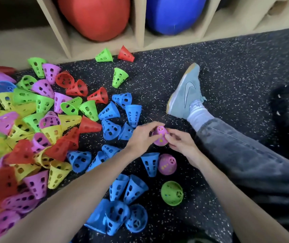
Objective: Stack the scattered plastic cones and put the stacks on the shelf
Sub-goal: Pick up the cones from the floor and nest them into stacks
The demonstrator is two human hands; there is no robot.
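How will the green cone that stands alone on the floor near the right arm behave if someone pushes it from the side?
The green cone will probably slide or tip easily: it looks like thin plastic full of holes, so likely light. It stands on its wide rim, which helps it stay up. If it falls over, it would probably roll in a curve, as tapered shapes do, though the speckled floor may grip it.

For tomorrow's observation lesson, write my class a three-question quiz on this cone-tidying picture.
1. True or false: both hands hold the purple cone.
2. Which colour is the ball in the shelf left of the blue ball? A red, B yellow, C green.
3. The shoe rests on the ____.

Key: 1 true, the left hand and right hand pinch it. 2 A. 3 floor.
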